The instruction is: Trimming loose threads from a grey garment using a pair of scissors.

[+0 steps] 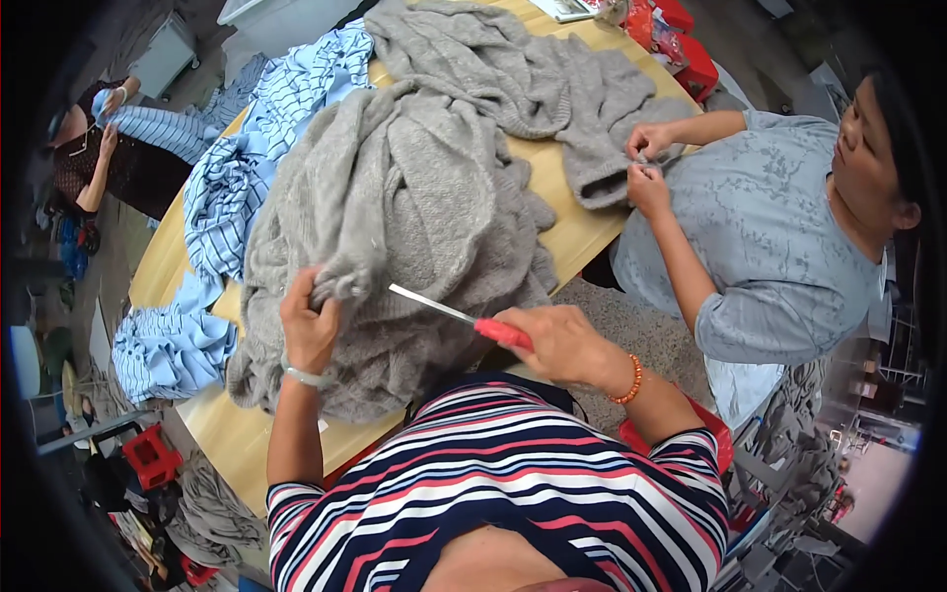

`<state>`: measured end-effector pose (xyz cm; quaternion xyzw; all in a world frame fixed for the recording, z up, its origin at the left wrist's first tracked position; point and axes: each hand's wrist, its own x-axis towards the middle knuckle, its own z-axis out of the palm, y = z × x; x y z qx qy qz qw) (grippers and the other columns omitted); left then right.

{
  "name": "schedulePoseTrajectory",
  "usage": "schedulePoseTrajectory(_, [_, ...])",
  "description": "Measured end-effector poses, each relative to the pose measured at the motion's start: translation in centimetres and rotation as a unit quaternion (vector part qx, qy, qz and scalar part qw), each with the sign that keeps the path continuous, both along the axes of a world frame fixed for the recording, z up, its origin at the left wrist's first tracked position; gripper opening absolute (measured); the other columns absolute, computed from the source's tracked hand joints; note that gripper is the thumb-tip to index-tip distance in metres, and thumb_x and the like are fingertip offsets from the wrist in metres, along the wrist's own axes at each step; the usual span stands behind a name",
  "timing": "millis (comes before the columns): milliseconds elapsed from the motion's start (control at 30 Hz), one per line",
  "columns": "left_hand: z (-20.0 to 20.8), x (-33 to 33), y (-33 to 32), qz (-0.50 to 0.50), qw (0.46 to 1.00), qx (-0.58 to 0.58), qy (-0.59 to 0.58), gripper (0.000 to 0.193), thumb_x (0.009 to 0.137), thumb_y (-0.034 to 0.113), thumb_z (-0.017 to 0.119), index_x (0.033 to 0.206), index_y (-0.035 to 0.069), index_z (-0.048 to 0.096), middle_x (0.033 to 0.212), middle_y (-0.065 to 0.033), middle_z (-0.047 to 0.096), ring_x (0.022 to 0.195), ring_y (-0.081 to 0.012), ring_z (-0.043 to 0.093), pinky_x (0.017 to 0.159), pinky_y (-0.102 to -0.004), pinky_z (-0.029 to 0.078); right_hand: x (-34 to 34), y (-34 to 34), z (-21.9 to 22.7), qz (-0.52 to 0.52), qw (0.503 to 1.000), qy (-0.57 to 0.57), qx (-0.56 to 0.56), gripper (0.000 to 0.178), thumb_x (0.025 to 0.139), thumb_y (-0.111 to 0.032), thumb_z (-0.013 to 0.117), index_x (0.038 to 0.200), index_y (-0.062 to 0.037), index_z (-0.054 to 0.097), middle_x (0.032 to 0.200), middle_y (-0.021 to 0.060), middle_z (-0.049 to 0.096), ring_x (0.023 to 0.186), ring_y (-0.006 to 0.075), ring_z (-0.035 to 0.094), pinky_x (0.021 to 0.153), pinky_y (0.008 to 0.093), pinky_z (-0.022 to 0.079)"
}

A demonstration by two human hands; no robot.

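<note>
A large heap of fuzzy grey knit sweaters (424, 197) lies in front of me on the table. My left hand (309, 321) is closed on a bunched end of one grey sweater (357, 212), lifted a little at the heap's near left side. Red-handled scissors (505, 333) are gripped in my right hand (562, 345). Their long, narrow metal blades point left toward the bunched knit, apart from it, and look closed. Part of the handle is hidden under my fingers.
Blue striped shirts (232, 187) lie along the left of the wooden table (577, 232). At right, a person (760, 227) handles a grey sweater (617, 128); another person (99, 158) at far left holds blue striped cloth. A red stool (153, 457) stands lower left.
</note>
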<state>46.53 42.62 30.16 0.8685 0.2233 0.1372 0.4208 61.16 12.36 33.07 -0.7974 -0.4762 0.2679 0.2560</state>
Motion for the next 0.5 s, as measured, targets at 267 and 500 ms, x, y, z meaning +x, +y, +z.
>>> schedulePoseTrajectory(267, [-2.8, 4.4, -7.5, -0.035, 0.932, 0.344, 0.103, 0.082, 0.059, 0.024, 0.083, 0.131, 0.008, 0.048, 0.122, -0.0171, 0.049, 0.129, -0.0379, 0.036, 0.107, -0.0569, 0.026, 3.4, -1.5, -1.7, -0.131, 0.99, -0.038, 0.025, 0.024, 0.083, -0.018, 0.063, 0.106, -0.0117, 0.059, 0.08, 0.0161, 0.065, 0.077, 0.0371, 0.064, 0.066, 0.0445, 0.051])
schedulePoseTrajectory(500, [1.0, 8.3, -3.0, -0.018, 0.998, -0.04, 0.043, 0.023, 0.078, 0.006, 0.063, 0.1, 0.0, 0.064, 0.086, -0.006, 0.067, 0.077, -0.0137, 0.061, 0.072, -0.0279, 0.049, 6.8, -4.4, -2.5, -0.159, 0.985, -0.039, 0.049, 0.025, 0.083, -0.017, 0.063, 0.107, -0.0115, 0.059, 0.081, 0.0179, 0.065, 0.077, 0.0383, 0.063, 0.068, 0.0457, 0.051])
